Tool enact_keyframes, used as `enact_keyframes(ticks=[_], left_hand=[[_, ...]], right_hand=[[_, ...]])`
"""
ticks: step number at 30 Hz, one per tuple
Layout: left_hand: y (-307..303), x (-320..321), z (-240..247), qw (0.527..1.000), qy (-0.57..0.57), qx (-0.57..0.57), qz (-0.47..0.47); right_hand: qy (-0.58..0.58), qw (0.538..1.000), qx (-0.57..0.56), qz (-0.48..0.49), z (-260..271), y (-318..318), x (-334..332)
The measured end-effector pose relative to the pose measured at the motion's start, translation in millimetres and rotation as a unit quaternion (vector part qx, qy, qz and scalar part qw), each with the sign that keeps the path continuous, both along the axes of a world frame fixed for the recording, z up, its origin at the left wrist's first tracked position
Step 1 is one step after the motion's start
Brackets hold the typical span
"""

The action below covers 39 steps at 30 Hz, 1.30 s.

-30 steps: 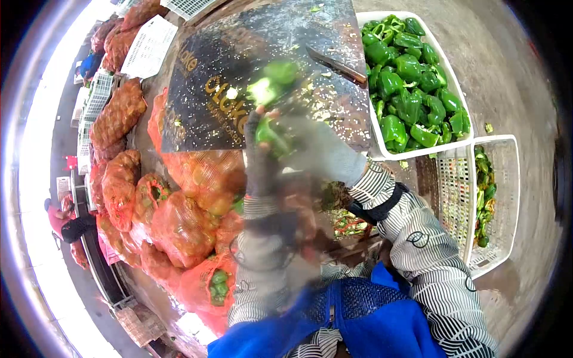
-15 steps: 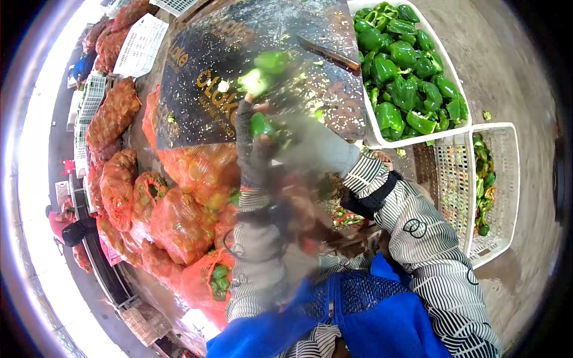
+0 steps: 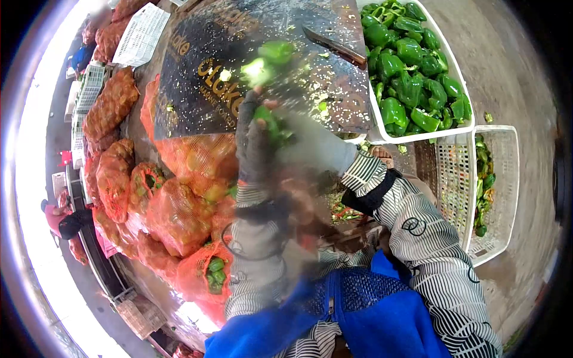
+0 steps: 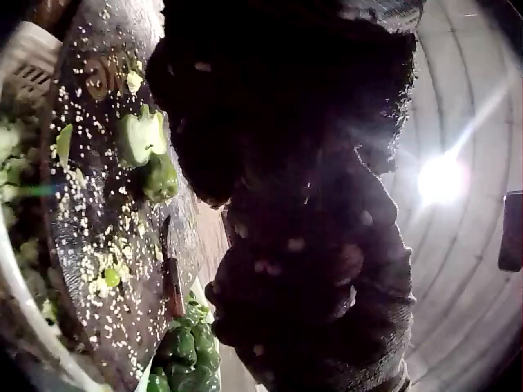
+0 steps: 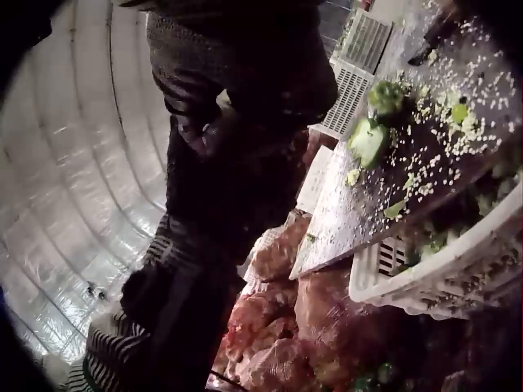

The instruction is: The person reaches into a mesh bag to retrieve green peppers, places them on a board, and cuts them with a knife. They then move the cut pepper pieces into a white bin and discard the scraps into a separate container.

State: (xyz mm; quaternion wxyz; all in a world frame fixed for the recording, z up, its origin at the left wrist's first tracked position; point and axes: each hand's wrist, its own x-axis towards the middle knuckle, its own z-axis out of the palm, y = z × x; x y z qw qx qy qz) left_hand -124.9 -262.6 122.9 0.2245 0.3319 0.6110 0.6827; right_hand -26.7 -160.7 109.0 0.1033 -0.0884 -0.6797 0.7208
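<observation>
In a dark fingerless glove, the left hand (image 3: 252, 140) grips a green pepper (image 3: 270, 122) just over the near edge of the dark board (image 3: 197, 113). The right hand (image 3: 322, 144), gloved in grey, is against the pepper's right side; a blurred patch hides its fingers. Both wrist views show the left hand (image 4: 278, 106) and right hand (image 5: 237, 65) close together in deep shadow, their grip unclear. On the board beyond them lie a whole-looking green pepper (image 3: 276, 52) and a pale cut piece (image 3: 256, 71). A knife (image 3: 334, 48) rests at the board's right.
White crate (image 3: 467, 113) full of green peppers stands right of the board; another crate (image 3: 507, 197) with scraps is below it. Red mesh sacks (image 3: 179, 218) crowd the left. Seeds and bits (image 3: 319, 101) litter the board. A person in pink (image 3: 54, 219) is far left.
The head view has shifted slightly. Both hands stay together at the board's near edge, and the pepper between them has turned a little. The knife and the pieces on the board have not moved.
</observation>
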Motion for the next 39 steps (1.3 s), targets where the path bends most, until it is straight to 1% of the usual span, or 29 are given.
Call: enact_keyframes(ticks=[2,4,6,8,9,10,11,12,14,16,18,19,20,22,23,24,25,26,27,28,30,31,32,33,34,35,36,38,39], left_hand=[[-1,2,4,1.000,-0.029,-0.002,0.006],[-4,-8,0,0.997,-0.021,-0.059,-0.051],[-2,-6,3,0.997,-0.038,-0.043,-0.045],[-2,1,6,0.993,-0.119,0.001,-0.015],[-4,0,6,0.993,-0.119,0.001,-0.014],[-6,-2,6,0.984,-0.171,0.035,-0.017],[-8,-4,7,0.972,-0.222,0.068,-0.020],[-10,-6,7,0.973,-0.221,0.068,-0.020],[-16,-6,6,0.942,-0.325,0.081,-0.017],[-19,-7,7,0.945,-0.320,0.063,-0.011],[-26,-15,-4,0.927,-0.361,0.076,-0.069],[-25,-2,-17,0.956,-0.261,0.135,0.016],[-30,-8,-29,0.955,-0.261,0.137,0.018],[-41,-24,-44,0.974,-0.224,-0.009,0.012],[-45,-20,-42,0.964,-0.229,0.123,-0.064],[-45,-27,-49,0.964,-0.227,0.124,-0.062],[-43,-38,-61,0.947,-0.292,0.128,-0.035],[-39,-41,-58,0.925,-0.357,0.131,-0.010],[-46,-27,-55,0.927,-0.325,0.176,-0.069],[-45,-27,-52,0.927,-0.324,0.176,-0.069],[-41,-29,-42,0.935,-0.338,0.034,0.106],[-49,-38,-64,0.892,-0.390,0.212,-0.081],[-49,-35,-57,0.893,-0.388,0.213,-0.079],[-47,-28,-47,0.929,-0.348,0.125,0.029],[-47,-25,-41,0.944,-0.300,0.034,0.136],[-52,-32,-45,0.940,-0.318,0.066,0.105],[-51,-34,-53,0.939,-0.319,0.067,0.107],[-47,-32,-65,0.921,-0.329,0.077,0.196],[-49,-32,-35,0.890,-0.428,0.080,0.133]], right_hand=[[-0.001,1.000,-0.011,-0.007,4,1,-1],[-0.004,0.999,0.024,-0.034,9,2,0],[-0.008,0.999,0.027,-0.026,14,4,1],[-0.012,0.999,0.028,-0.017,21,4,1],[-0.018,0.998,-0.058,0.020,26,4,2],[-0.023,0.988,-0.143,0.058,33,4,3],[-0.071,0.984,-0.144,0.083,43,5,3],[-0.070,0.984,-0.143,0.084,40,5,2],[-0.036,0.968,-0.203,0.141,29,3,1],[-0.038,0.964,-0.213,0.157,27,2,-2],[-0.009,0.982,-0.133,0.132,26,-1,-5],[0.006,0.989,-0.091,0.120,26,-1,-7],[0.006,0.988,-0.090,0.122,25,-3,-8],[-0.015,0.981,-0.181,0.069,24,-14,-8],[-0.039,0.976,-0.207,0.055,27,-19,-8],[-0.039,0.976,-0.206,0.058,24,-22,-13],[-0.034,0.986,-0.159,0.028,17,-26,-17],[-0.030,0.993,-0.111,-0.002,17,-29,-19],[-0.051,0.995,-0.083,-0.023,24,-28,-17],[-0.051,0.995,-0.083,-0.023,22,-28,-19],[-0.088,0.989,0.093,-0.080,21,-26,-25],[-0.051,0.997,0.041,-0.049,24,-26,-21],[-0.050,0.997,0.041,-0.047,28,-24,-21],[-0.048,0.998,0.047,-0.016,31,-22,-22],[-0.047,0.997,0.053,0.013,31,-20,-23],[-0.006,0.999,-0.003,0.045,28,-19,-25],[-0.007,0.999,-0.003,0.047,27,-19,-26],[-0.055,0.996,0.071,0.008,29,-19,-26],[-0.031,0.960,0.264,-0.089,16,-20,-33]])
